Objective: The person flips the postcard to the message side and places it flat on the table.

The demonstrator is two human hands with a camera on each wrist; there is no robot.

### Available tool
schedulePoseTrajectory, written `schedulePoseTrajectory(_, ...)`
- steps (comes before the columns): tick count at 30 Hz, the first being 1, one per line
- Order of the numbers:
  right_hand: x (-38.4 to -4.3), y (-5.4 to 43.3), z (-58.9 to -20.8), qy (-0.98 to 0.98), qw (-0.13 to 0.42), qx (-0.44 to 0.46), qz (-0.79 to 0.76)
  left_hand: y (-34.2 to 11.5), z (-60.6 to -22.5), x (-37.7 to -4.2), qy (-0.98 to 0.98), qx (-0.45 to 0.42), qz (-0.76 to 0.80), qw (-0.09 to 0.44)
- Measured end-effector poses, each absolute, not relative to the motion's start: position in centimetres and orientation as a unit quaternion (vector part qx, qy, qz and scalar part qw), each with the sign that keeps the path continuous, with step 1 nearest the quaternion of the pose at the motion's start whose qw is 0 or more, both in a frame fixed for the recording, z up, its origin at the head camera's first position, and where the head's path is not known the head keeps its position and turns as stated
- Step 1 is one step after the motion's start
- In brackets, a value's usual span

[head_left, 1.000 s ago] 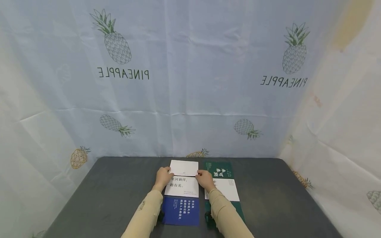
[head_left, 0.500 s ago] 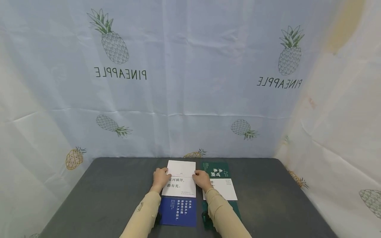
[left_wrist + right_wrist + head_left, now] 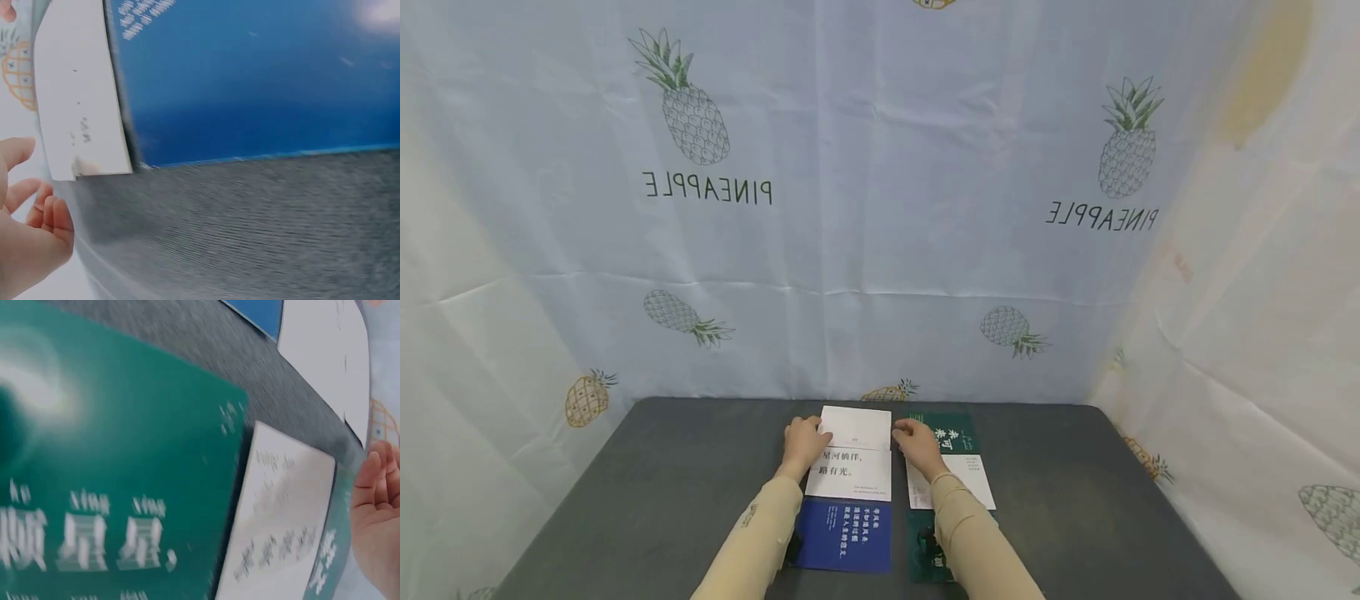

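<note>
A plain white card [image 3: 856,423] lies at the top of the left column. Below it are a white card with dark Chinese lettering [image 3: 868,477] and a blue card [image 3: 820,533]. My left hand [image 3: 803,443] is at the left edge of the two white cards, its thumb tip over their border; whether it touches cannot be told. In the left wrist view its fingers [image 3: 49,212] are loosely bent and hold nothing. Just off the white cards' right edge is my right hand [image 3: 919,446], above the right column. The right wrist view shows its fingers [image 3: 365,475] bent together around nothing.
The right column has a green card [image 3: 964,427] at the back, a white card [image 3: 973,479] in the middle and another green card [image 3: 125,444] in front, partly under my right forearm. They lie on a dark table [image 3: 647,500]. Behind it hangs a pineapple-print curtain [image 3: 880,208].
My right hand has let go of the white cards' right edge and drawn slightly rightward. The left hand has stayed by the left edge. The head view has shifted a little.
</note>
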State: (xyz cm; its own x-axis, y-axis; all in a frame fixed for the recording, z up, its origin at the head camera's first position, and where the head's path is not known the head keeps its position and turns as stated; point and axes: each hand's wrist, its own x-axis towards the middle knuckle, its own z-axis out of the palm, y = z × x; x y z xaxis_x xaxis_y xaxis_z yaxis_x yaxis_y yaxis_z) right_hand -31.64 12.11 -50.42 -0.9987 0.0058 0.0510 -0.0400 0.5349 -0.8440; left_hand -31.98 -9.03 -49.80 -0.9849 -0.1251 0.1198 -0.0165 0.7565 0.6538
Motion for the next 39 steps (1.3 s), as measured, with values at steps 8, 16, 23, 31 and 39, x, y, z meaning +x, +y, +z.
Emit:
schedulePoseTrajectory(8,-31.8,14.7,-49.0,-0.876,0.048,-0.011,0.479,-6.4,-47.5,-31.8,-0.928,0.0,-0.365,0.072)
schedulePoseTrajectory(16,-31.5,17.4,-48.7,-0.888,0.065,-0.072,0.449,-3.0,-47.2,-32.1,-0.915,-0.082,-0.394,0.016)
schedulePoseTrajectory(23,-30.3,20.2,-48.7,-0.913,0.108,-0.122,0.374,0.2,-47.6,-31.3,-0.875,-0.114,-0.467,-0.056)
schedulePoseTrajectory(31,-30.0,21.5,-49.3,-0.905,0.077,-0.16,0.386,1.5,-48.7,-31.0,-0.819,-0.097,-0.548,-0.136)
schedulePoseTrajectory(39,-30.2,21.7,-49.9,-0.9,0.076,-0.162,0.398,2.3,-49.0,-31.0,-0.784,-0.065,-0.595,-0.165)
